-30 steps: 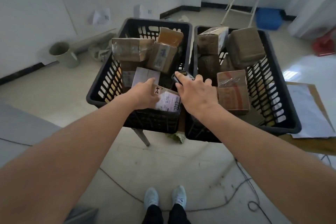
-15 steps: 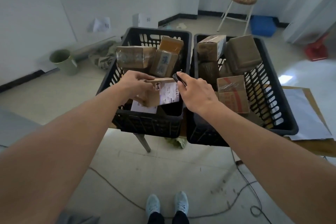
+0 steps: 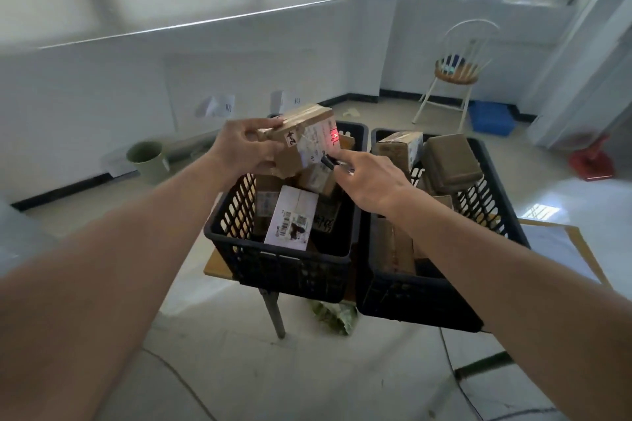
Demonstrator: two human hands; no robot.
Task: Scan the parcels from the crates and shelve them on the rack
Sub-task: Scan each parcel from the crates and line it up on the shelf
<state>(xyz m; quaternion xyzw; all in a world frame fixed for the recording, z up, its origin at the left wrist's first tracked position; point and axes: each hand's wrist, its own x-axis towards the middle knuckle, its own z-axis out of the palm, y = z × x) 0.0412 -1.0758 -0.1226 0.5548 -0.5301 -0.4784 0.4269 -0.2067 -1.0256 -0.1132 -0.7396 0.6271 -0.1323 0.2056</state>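
Observation:
My left hand (image 3: 244,147) grips a small cardboard parcel (image 3: 304,138) with a white label, lifted above the left black crate (image 3: 273,267). My right hand (image 3: 369,181) holds a small black scanner (image 3: 330,161) just below the parcel's right side. A red scan light falls on the label. Several cardboard parcels lie in the left crate, among them a white-labelled box (image 3: 292,219). The right black crate (image 3: 420,297) also holds several brown parcels. No rack is in view.
Both crates stand on a small table with a metal leg (image 3: 273,311). A white chair (image 3: 456,72) and a blue bin (image 3: 492,118) stand at the back right. A green bucket (image 3: 147,161) sits by the left wall. Cables run over the floor.
My left hand has lifted the parcel up out of the left crate and turned its label toward the scanner. My right hand followed it up. The view has tilted upward.

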